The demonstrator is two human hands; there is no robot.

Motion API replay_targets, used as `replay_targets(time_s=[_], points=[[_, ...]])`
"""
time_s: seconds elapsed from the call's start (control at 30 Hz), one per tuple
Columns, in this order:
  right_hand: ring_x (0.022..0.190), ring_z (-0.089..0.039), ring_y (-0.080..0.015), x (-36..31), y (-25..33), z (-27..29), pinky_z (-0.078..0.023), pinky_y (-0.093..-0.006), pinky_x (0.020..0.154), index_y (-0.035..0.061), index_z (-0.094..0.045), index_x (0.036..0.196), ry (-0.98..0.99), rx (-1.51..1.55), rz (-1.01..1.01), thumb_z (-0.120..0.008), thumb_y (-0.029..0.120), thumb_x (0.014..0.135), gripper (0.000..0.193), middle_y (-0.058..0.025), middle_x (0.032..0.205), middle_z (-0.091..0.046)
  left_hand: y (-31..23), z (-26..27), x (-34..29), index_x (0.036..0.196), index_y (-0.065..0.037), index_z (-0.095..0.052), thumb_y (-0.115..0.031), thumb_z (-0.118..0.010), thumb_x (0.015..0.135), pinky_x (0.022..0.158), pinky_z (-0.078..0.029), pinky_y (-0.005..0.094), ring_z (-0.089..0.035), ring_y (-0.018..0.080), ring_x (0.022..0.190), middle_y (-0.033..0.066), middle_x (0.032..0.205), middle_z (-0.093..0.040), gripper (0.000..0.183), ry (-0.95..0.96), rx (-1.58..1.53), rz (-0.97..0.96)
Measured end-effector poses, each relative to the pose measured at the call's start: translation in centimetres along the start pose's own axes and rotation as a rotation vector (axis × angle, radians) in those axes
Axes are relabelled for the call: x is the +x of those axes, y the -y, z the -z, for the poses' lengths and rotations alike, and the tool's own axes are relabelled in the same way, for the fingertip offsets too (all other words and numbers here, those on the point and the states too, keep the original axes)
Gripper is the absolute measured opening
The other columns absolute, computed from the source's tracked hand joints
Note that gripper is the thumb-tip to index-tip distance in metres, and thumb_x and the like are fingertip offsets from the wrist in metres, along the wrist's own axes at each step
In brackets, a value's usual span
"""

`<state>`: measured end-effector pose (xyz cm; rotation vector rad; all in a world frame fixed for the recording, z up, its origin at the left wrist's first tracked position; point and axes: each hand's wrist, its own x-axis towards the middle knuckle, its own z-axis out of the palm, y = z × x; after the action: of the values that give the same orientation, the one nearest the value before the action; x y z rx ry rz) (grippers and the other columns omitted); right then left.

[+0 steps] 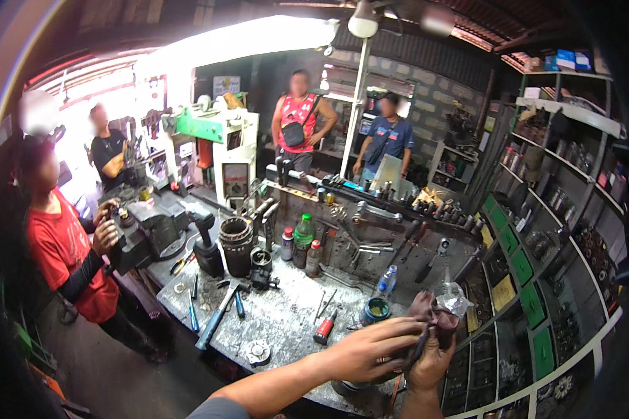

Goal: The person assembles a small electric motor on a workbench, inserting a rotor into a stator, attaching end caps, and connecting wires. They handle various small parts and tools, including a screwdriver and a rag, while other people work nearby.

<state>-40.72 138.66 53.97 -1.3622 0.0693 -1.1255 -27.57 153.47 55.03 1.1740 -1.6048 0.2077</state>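
Note:
A dark reddish-brown rag (440,318) is bunched up between my two hands, above the right end of the workbench. My left hand (374,347) reaches across from the lower left, its fingers stretched together and pressed on the rag. My right hand (430,364) comes up from the lower edge and grips the rag from below. Whether something is wrapped inside the cloth cannot be seen. Just beyond it shows crinkled clear plastic (456,299). A blue-rimmed tub (377,310) stands left of the rag, with a clear plastic bottle (386,281) behind it.
On the metal workbench (223,335) lie a hammer (220,318), a small red-labelled tube (325,327) and a round metal part (258,351). Bottles, including a green one (304,232), stand behind. Shelves (531,272) curve along the right. A person in red (73,258) works at the left.

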Motion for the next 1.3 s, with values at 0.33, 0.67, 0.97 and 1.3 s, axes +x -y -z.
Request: replay_targets(time_s=[0.33, 0.67, 0.97, 1.3], points=[[0.131, -0.066, -0.0295, -3.0, 3.2, 11.5, -0.054, -0.046, 0.11, 0.0025, -0.056, 0.152, -0.221, 0.133, -0.137, -0.063, 0.072, 0.1, 0.087, -0.0165, 0.146, -0.065, 6.3, 3.8, -31.2, 0.158, -0.007, -0.053, -0.052, -0.1, 0.069, 0.124, -0.042, 0.0521, -0.048, 0.0458, 0.148, 0.0252, 0.158, -0.051, 0.11, 0.077, 0.72, 1.462], [0.108, -0.074, -0.0256, -3.5, 2.2, 21.4, -0.062, -0.0398, 0.092, -0.0012, -0.052, 0.156, -0.024, 0.032, -0.262, -0.069, 0.052, 0.105, 0.075, -0.0164, 0.133, -0.072, -1.0, -4.4, -28.1, 0.147, -0.004, -0.051, -0.025, -0.097, 0.066, 0.104, -0.057, 0.0496, -0.069, 0.0429, 0.12, 0.0259, 0.132, -0.066, 0.096, -0.628, 0.848, 1.076], [0.136, -0.061, -0.0262, -15.2, -0.5, 27.1, -0.051, -0.0418, 0.115, 0.0, -0.048, 0.161, 0.619, -0.073, -0.6, -0.077, 0.032, 0.104, 0.071, -0.0159, 0.144, -0.066, -13.2, -27.1, -13.3, 0.153, -0.001, -0.053, -0.03, -0.098, 0.068, 0.114, -0.053, 0.0479, -0.062, 0.042, 0.134, 0.0224, 0.142, -0.065, 0.1, 0.092, 0.182, 0.742], [0.111, -0.076, -0.0279, -14.4, 0.5, 31.4, -0.063, -0.0433, 0.097, 0.0047, -0.069, 0.136, 0.094, 0.584, -0.907, -0.067, 0.024, 0.109, 0.033, -0.0113, 0.125, -0.076, -13.4, -35.9, -8.3, 0.153, -0.005, -0.049, -0.024, -0.1, 0.077, 0.122, -0.046, 0.0469, -0.056, 0.0373, 0.145, 0.0214, 0.151, -0.058, 0.093, -0.304, 0.017, 0.452]])
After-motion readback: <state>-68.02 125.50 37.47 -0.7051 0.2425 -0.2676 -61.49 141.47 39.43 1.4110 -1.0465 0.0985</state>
